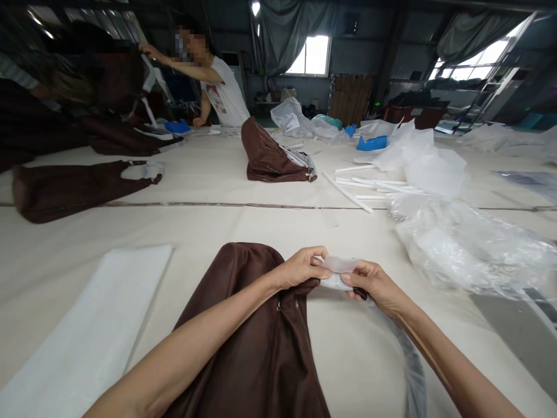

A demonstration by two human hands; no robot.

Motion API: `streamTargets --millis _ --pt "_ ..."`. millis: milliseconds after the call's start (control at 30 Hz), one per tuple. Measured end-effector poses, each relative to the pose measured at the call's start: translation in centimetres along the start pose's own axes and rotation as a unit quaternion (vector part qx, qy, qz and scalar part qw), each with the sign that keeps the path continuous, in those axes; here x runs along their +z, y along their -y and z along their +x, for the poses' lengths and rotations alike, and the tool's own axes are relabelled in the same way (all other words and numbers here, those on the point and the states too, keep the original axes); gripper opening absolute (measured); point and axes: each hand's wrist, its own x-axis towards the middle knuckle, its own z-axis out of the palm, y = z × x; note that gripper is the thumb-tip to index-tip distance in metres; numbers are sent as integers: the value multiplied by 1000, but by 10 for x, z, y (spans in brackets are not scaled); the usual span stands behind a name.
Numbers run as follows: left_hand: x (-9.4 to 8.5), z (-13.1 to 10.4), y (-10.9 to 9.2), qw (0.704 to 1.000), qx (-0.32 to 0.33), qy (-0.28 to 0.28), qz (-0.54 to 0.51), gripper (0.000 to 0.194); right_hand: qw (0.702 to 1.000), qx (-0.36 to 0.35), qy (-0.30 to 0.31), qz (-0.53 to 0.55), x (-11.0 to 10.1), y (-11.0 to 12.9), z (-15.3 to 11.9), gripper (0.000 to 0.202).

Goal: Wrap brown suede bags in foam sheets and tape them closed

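A dark brown bag [248, 337] lies on the pale table in front of me, its strap curving away to the right in translucent wrapping [411, 354]. Above the bag's upper right part, my left hand [302, 268] pinches one end of a small white translucent sheet [342, 265]. The other end is between the closed fingers of my right hand [369, 283]. Brown material shows under both hands, and the sheet lies around or over the strap there; its exact wrap is partly hidden by my fingers.
White sheets [100, 319] lie at left. Brown bags [274, 154] [82, 186] sit farther back. White tubes [383, 186], clear plastic [478, 244] and crumpled paper [430, 162] lie at right. Across the table stands a person in a white shirt [228, 93].
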Motion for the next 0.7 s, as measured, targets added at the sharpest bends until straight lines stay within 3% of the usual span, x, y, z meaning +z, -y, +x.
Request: streamTargets --millis 167,400,500,700 --pt "1 0 -1 1000 -5 -1 -12 25 1000 22 0 -20 -2 2 -8 32" --pt "-1 -1 -5 1000 -6 5 -21 15 999 -2 -3 -40 7 8 -11 21" --pt "-1 -2 -4 1000 5 0 11 24 999 -11 1 -42 5 3 -9 19" --pt "-3 3 -7 988 -90 55 115 48 992 -77 22 -98 -3 -7 -5 28"
